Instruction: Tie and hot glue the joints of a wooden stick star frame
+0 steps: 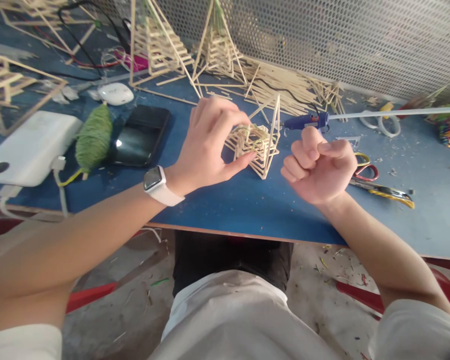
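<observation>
A small pyramid-shaped model of thin wooden sticks [260,145] stands on the blue table, with stepped layers and a green strand across its upper part. My left hand [212,142], wearing a white-banded watch, curls around its left side. The thumb lies at the front layers and the fingers at the back. To the right of the model, my right hand [318,167] is raised with the fingers folded and the thumb pressed against the index finger. Whatever it pinches, if anything, is hidden. Just behind that hand lies a blue glue gun [305,121] with a long white glue stick.
Scissors [367,170] and a yellow cutter knife [392,194] lie at right. Leftward are a black phone-like object [142,135], green yarn [94,137] and a white power bank [32,147]. Larger stick pyramids [161,50] and loose sticks [281,87] line the mesh panel [322,40].
</observation>
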Motion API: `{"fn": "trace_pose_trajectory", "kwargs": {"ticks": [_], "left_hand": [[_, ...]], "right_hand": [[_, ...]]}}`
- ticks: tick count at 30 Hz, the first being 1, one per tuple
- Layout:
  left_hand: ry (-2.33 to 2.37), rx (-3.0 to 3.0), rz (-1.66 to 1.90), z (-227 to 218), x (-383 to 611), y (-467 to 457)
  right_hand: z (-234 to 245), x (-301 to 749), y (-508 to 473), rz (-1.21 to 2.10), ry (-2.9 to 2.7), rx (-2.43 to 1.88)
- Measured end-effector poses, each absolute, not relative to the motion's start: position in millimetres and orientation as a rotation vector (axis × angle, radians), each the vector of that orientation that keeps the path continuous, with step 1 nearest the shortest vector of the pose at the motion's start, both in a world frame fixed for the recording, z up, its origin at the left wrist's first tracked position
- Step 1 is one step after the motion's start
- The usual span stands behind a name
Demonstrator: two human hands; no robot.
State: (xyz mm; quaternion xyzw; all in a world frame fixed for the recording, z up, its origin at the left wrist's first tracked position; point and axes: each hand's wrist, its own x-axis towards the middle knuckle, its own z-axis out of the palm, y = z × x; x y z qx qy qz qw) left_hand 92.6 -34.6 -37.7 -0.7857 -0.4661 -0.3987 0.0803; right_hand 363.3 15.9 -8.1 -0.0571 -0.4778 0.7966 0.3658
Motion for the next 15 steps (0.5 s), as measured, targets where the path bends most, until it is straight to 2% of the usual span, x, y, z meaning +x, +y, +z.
{"fn": "trace_pose_trajectory", "kwargs": {"ticks": [5, 10, 15], "left_hand": [[-1.309, -2.454, -1.165, -17, 109, -59], [-0.725, -2.260, -1.433, -20, 109, -53], [-0.747, -2.292, -1.396, -23, 105, -52]], "right_hand": [[-9, 346, -9, 2.107, -1.307, -0.244], [-10, 338, -23, 2.158, -1.345, -0.443], [-8, 338, -24, 2.175, -1.333, -0.504]]}}
